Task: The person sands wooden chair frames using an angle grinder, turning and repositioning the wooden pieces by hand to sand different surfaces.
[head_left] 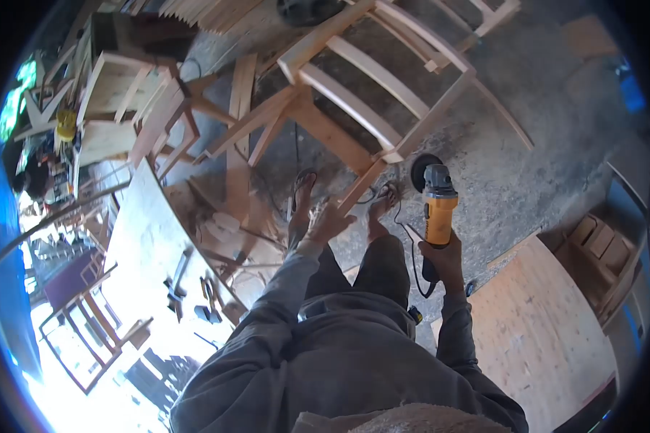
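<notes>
The grey concrete floor [498,173] was scuffed and dusty, with planks [240,137] and wooden frames [123,90] crowding its left side. A pale sheet [148,216] lay at the left with dark tools [179,285] near its edge, and a broad wooden board [542,332] spread at the lower right. Beyond that board stood a brown slatted piece [596,242]; whether it was a container could not be told.

The person's right hand [444,261] was wrapped round the rear of a yellow-and-grey grinder [439,213], out to the right of the knees. Its long axis ran forward, away from the body, leaning slightly left, with the dark disc [424,172] at the far end, near a corner of the chair [368,83]. A black cord [414,270] curved from its rear, alongside the right leg.

The chair lay tilted over ahead of the feet, its pale slats slanting across. The left hand [328,222] was closed about the near end of one brown leg [361,185]; its separate fingers were too blurred to make out.
</notes>
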A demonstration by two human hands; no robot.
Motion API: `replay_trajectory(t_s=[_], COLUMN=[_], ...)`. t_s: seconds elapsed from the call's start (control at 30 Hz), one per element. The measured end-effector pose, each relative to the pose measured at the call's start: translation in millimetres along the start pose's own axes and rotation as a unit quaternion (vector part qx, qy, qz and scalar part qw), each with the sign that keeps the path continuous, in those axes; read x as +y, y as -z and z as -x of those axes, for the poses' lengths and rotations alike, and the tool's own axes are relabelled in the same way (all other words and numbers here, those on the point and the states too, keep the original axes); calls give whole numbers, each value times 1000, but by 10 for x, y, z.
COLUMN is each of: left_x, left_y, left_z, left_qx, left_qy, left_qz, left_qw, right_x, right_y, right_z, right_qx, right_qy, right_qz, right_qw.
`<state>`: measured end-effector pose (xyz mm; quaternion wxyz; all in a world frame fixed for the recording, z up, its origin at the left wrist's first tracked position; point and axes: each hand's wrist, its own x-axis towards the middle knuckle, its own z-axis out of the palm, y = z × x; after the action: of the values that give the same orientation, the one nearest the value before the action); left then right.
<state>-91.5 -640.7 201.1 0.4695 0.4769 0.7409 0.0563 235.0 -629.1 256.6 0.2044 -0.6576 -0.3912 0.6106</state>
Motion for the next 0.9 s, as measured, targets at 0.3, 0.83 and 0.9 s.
replay_trajectory(t_s=[0.3,0.83,0.9], left_x=[-77,1578,1822], left_y=[68,1648,1484], left_z=[572,2256,2485], left_qx=[-33,19,106], left_qy=[-83,-594,-605], left_qz=[258,675,730], left_qw=[962,436,301], right_x=[179,-800,-874], right_y=[155,-937,-1157], right_z=[85,487,488], right_qx=[-59,-159,-174], right_qy=[-22,31,62], right_qz=[139,224,232], right_qw=[988,961,955])
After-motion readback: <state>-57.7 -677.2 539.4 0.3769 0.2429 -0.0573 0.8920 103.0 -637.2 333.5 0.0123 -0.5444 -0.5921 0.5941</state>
